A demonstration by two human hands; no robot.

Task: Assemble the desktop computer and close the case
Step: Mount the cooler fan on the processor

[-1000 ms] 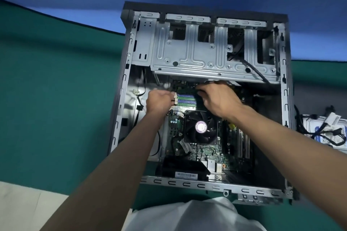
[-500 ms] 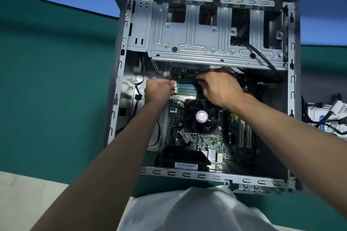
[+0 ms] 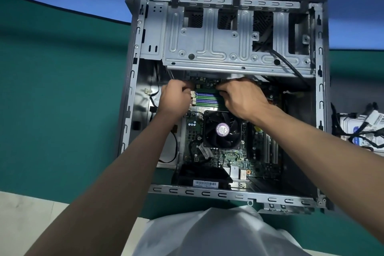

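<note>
The memory module point(image 3: 205, 90) is pinched at its ends, as far as I can tell, by my left hand point(image 3: 174, 97) and right hand point(image 3: 241, 97), fingers curled. It sits over the farthest slot, just under the drive cage point(image 3: 207, 48) of the open case point(image 3: 133, 89). I judge I'm seating it. Next comes even downward pressure until both latches catch.

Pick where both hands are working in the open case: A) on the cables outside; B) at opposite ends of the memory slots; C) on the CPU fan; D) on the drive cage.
B: the left hand and right hand flank the memory slots, just beyond the CPU fan.
</note>
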